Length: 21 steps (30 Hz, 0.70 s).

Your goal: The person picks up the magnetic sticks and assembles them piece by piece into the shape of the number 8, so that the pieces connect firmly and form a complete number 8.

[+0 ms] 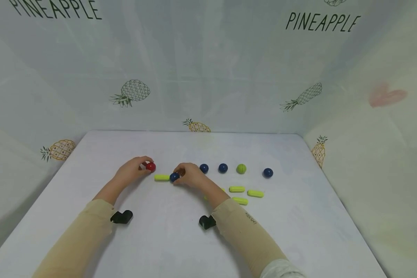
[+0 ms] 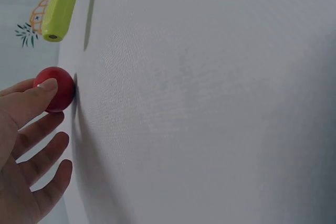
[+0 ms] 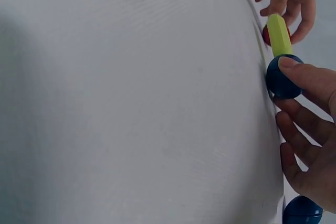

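Observation:
Between thumb and forefinger my left hand pinches a red ball; its other fingers spread apart below the ball in the left wrist view. My right hand pinches a dark blue ball the same way. A yellow-green stick extends from the left side of that blue ball, end against it. In the left wrist view the stick's free end shows a small dark spot and points toward the red ball, with a gap between them.
Right of my right hand, two blue balls, a green ball and another blue ball form a loose row. Several yellow-green sticks lie nearer me, partly behind my right forearm. A pineapple-print cloth hangs behind the white table.

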### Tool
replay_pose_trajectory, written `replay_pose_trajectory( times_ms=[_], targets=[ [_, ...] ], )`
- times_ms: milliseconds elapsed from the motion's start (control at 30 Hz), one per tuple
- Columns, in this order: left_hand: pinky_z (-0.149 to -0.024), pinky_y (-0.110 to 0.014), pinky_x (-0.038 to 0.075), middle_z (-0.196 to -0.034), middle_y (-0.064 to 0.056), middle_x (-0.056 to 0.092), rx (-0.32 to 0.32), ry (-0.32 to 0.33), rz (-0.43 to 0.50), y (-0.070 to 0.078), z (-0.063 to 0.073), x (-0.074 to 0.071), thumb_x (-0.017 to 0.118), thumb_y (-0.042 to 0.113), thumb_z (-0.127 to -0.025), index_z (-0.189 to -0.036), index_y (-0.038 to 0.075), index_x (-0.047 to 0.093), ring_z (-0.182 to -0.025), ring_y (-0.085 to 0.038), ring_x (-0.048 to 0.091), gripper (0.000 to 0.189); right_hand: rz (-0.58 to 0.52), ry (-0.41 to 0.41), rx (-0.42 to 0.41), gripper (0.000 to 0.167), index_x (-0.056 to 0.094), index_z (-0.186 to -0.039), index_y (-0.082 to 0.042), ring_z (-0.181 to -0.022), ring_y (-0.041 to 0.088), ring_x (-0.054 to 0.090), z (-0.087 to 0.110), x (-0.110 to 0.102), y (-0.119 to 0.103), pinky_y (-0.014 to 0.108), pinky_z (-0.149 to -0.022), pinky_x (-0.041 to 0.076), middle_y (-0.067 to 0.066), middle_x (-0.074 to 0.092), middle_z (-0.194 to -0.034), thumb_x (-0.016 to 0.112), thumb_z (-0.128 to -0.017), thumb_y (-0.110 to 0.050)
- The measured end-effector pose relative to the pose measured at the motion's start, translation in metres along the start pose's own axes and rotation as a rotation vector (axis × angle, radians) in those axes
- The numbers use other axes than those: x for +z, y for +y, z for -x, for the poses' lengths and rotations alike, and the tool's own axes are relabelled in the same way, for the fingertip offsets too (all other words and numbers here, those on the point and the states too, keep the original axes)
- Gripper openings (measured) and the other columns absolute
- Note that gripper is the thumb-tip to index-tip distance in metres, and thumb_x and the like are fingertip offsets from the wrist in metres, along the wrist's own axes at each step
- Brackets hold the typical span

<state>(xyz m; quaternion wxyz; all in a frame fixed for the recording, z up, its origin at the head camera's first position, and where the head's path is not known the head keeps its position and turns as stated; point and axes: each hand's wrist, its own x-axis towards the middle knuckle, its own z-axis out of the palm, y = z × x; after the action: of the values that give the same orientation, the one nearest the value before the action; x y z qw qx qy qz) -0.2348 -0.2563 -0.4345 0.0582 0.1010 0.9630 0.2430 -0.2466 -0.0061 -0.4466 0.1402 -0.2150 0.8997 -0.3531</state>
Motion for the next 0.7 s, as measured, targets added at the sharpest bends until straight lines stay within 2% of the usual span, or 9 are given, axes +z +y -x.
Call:
replay_pose_trajectory(
  times_ms=[367, 700],
  targets=[
    [-0.082, -0.049, 0.049, -0.116, -0.02, 0.061, 0.006, -0.026, 0.039, -0.001, 0.012, -0.003, 0.069, 0.011, -0.091, -0.127, 0.007, 0.058, -0.099, -0.033, 0.058, 0.038, -0.022, -0.011, 0.024, 0.036, 0.069, -0.109, -0.016, -0.087, 0.01, 0.055, -0.003, -0.002, 0.002, 0.024, -0.078, 0.047, -0.007, 0.061, -0.093, 0.084, -0.078, -0.024],
    [-0.081, -0.048, 0.049, -0.115, -0.019, 0.062, 0.018, -0.04, 0.066, -0.004, 0.018, 0.002, 0.068, 0.011, -0.091, -0.126, 0.007, 0.059, -0.097, -0.031, 0.058, 0.036, -0.039, -0.024, 0.026, 0.036, 0.069, -0.109, -0.015, -0.088, 0.011, 0.055, -0.002, -0.004, -0.001, 0.024, -0.079, 0.047, -0.005, 0.062, -0.094, 0.084, -0.078, -0.023]
  ],
)
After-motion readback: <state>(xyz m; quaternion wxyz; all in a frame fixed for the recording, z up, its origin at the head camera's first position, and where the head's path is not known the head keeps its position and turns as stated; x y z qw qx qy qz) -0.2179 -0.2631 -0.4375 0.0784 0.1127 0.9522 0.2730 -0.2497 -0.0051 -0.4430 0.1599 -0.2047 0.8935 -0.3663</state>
